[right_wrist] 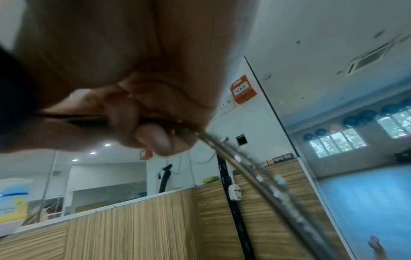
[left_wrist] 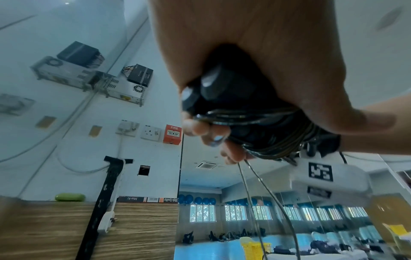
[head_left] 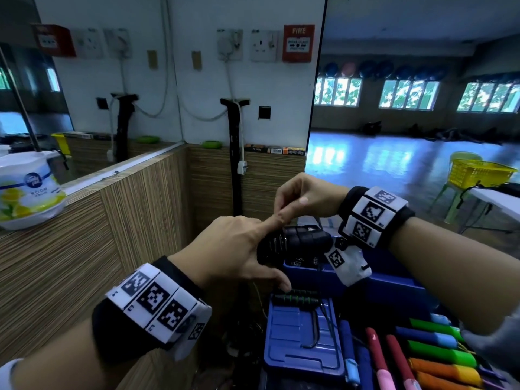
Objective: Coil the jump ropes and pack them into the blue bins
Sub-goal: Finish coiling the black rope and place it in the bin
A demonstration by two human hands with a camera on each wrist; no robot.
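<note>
**Wrapping cable around black handles**

Left hand (head_left: pixel 230 249) grips the black jump-rope handles (head_left: pixel 298 240) — cable (left_wrist: pixel 255 119) coiled round them, held above the blue bin (head_left: pixel 394 280). Right hand (head_left: pixel 304 198) at 1 o'clock pinches the loose cable strands. Green-banded rope (head_left: pixel 298 298) lies on the blue lid (head_left: pixel 289 347) at 6 o'clock.

Black wristbands (head_left: pixel 377 215) with checkered tags

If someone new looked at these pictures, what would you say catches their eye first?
Probably the two hands meeting mid-frame: the left hand grips black handles wound with cable, while the right hand pinches the loose cable above them. Just below sit the blue bins, the nearer one holding a black-and-green rope. At lower right, bright coloured handles lie in a row.
</note>
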